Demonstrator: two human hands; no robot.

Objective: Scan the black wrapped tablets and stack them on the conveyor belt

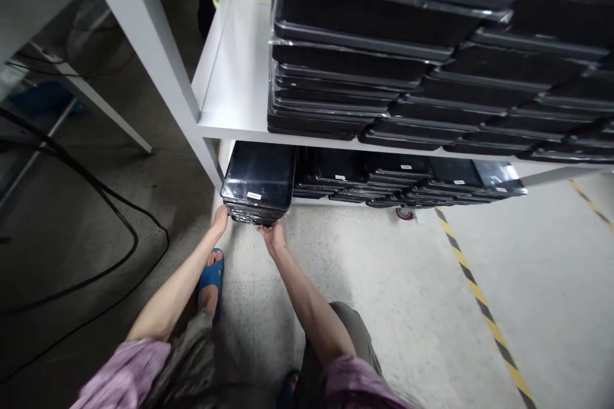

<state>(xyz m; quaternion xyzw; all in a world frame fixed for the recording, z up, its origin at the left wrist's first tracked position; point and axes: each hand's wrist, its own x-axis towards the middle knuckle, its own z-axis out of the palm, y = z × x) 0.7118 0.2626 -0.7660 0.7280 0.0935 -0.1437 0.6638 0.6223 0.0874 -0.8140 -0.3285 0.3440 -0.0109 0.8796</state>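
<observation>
My left hand [220, 220] grips a shiny black stack [259, 172] at its 7 o'clock corner, and my right hand [274, 236] cups its near edge at 5 o'clock. It juts from the lower shelf's 9 o'clock end; more low stacks [400, 180] lie at 2 o'clock, taller wrapped stacks [355, 64] above at 1, cables [125, 220] at 9.

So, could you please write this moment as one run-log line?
left hand: at near-left corner of black stack | right hand: at its near lower edge | white label: on top | other stacks: to its right
</observation>
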